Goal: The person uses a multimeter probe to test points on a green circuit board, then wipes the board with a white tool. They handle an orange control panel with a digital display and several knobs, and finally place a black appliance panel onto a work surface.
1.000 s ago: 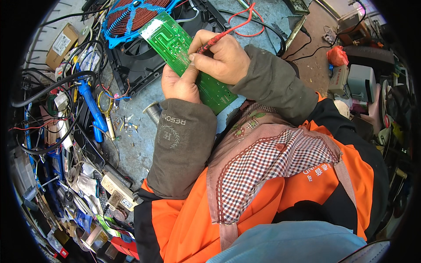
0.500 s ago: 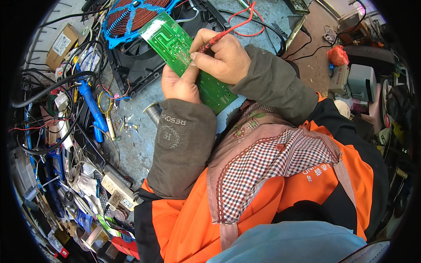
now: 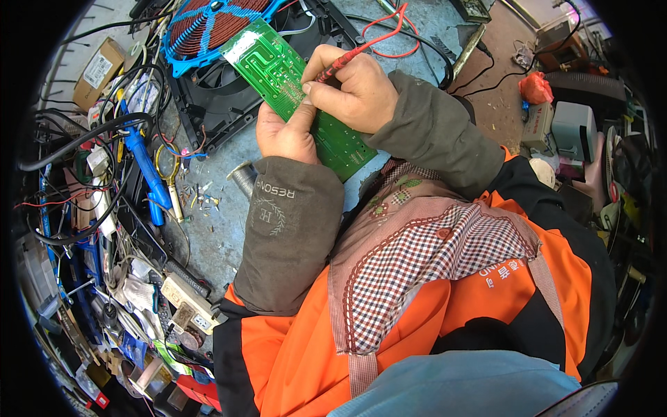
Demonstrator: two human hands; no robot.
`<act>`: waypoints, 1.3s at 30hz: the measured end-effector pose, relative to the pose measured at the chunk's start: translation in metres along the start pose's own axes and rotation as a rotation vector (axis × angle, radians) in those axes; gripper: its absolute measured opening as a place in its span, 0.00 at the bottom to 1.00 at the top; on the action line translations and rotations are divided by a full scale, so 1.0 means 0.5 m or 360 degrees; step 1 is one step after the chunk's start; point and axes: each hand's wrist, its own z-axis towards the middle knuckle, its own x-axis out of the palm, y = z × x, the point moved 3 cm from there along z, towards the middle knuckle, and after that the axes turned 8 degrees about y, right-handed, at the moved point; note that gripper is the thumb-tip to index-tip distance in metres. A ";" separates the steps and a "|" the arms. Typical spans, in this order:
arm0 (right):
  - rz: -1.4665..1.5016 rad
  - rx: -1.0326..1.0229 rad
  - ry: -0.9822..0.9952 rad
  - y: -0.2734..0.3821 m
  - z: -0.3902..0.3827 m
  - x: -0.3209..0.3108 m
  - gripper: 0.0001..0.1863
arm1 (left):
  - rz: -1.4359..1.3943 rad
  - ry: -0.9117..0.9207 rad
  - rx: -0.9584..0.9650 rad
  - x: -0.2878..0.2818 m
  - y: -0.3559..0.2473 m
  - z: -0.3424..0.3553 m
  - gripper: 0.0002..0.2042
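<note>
The left hand [image 3: 286, 133] grips a green board [image 3: 295, 94] from below, thumb pressed on its face, holding it tilted above the table [image 3: 208, 229] at about 12 o'clock in the view. The right hand [image 3: 351, 90] is closed around a red probe [image 3: 342, 64] like a pen, its tip down on the board just beside the left thumb; a red wire [image 3: 389, 31] runs from the probe toward 1 o'clock. Both hands touch the board and lie close together, the right above the left. Behind the board, at 11 o'clock, sits a copper coil [image 3: 208, 24] in a blue frame on a black housing [image 3: 222, 104]. A blue tool [image 3: 146, 167] lies at 9 o'clock from the left hand, with a yellow-handled loop [image 3: 169, 174] just beside it and small metal bits [image 3: 201, 198] scattered near. A metal tube [image 3: 243, 177] rests just beside the left cuff. Black cables [image 3: 76, 139] tangle along the 9 o'clock rim. A white power strip [image 3: 187, 302] lies at 7 o'clock among clutter. A cardboard box [image 3: 97, 73] stands at 10 o'clock. An orange bag [image 3: 536, 87] lies at 2 o'clock, well apart from the hands. The person wears grey sleeves [image 3: 292, 236], an orange jacket [image 3: 278, 361] and a checked apron [image 3: 410, 271].
</note>
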 end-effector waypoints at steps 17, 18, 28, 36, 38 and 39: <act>0.0007 -0.0006 0.0027 -0.005 -0.001 0.003 0.04 | -0.0017 -0.0013 0.0005 0.000 0.002 0.001 0.14; -0.0016 -0.0012 0.0014 -0.004 -0.001 0.002 0.04 | -0.0004 -0.0019 0.0002 -0.001 0.002 0.001 0.14; -0.0005 -0.0010 0.0019 -0.001 0.000 0.001 0.05 | -0.0014 -0.0017 0.0001 0.002 -0.001 0.001 0.13; 0.0022 0.0008 0.0087 -0.002 -0.001 0.001 0.04 | -0.0031 -0.0007 -0.0001 -0.001 0.000 0.002 0.13; 0.0034 0.0014 0.0092 -0.001 -0.001 0.000 0.04 | -0.0034 0.0016 -0.0004 -0.003 0.001 0.003 0.13; 0.0041 0.0016 0.0094 0.000 -0.001 0.000 0.04 | -0.0034 0.0028 -0.0006 -0.004 0.002 0.004 0.13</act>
